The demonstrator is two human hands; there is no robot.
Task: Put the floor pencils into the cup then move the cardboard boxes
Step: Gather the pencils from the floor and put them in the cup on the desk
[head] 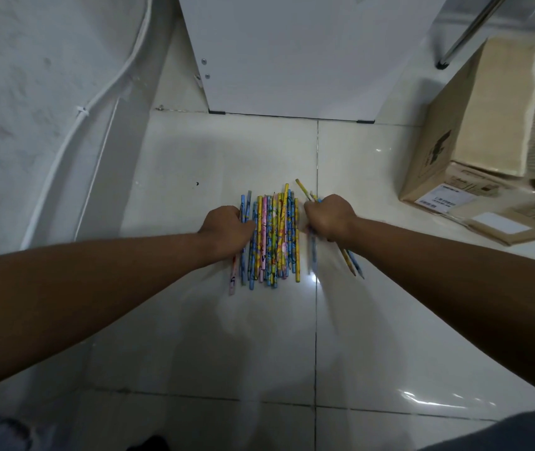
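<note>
1. Nearest you, your two forearms reach out over the glossy tiled floor (389, 320), which looks slick enough for round things to roll on.
2. Your left hand (227, 227) is curled, fingers pressing the left edge of the pencil pile; your right hand (329, 218) is closed around a few pencils (352, 265) that stick out both sides of the fist.
3. The pencil pile (274, 239) lies flat on the floor between your hands, roughly parallel: thin sticks printed in yellow, blue and pink.
4. Judge them light, stiff and prone to roll; pinch a bundle mid-length so the ends stay balanced.
5. Farther right, the cardboard boxes (455, 144) sit on the floor, one upright and torn at the top, others flattened. They look light but floppy.
6. No cup is in view.
</note>
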